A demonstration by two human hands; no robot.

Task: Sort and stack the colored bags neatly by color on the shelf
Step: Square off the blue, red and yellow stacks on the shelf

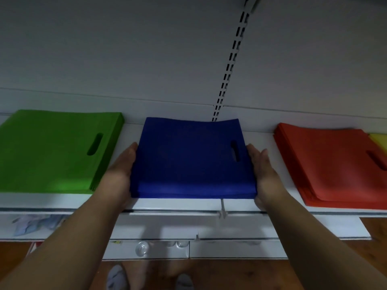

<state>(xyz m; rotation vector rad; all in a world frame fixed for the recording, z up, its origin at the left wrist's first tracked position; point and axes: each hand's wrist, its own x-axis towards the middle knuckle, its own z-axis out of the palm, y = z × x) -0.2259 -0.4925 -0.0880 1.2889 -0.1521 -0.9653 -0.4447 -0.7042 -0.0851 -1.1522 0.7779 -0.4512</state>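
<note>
On the white shelf: four piles of flat bags lie in a row.
Shelf (184,204): white, with a white wall behind it.
Blue bags (188,160): a neat pile in the middle of the shelf, with a cut-out handle hole near its right side.
Left hand (120,170): flat against the left side of the blue pile, fingers straight and pointing to the wall. It presses the side and does not wrap around anything.
Right hand (265,170): flat against the right side of the blue pile, fingers straight too. It presses the same way.
Green bags (52,151): a pile to the left of the blue one, near the left hand.
Red bags (333,164): a pile to the right, apart from the blue one.
Yellow bags (379,141): only a small corner shows at the right edge, just beside the red pile.
Rail (232,59): a strip with dark slots runs up the wall behind the blue pile.
Below: lower white shelves, with something clear and round on one, then a brown wood floor.
</note>
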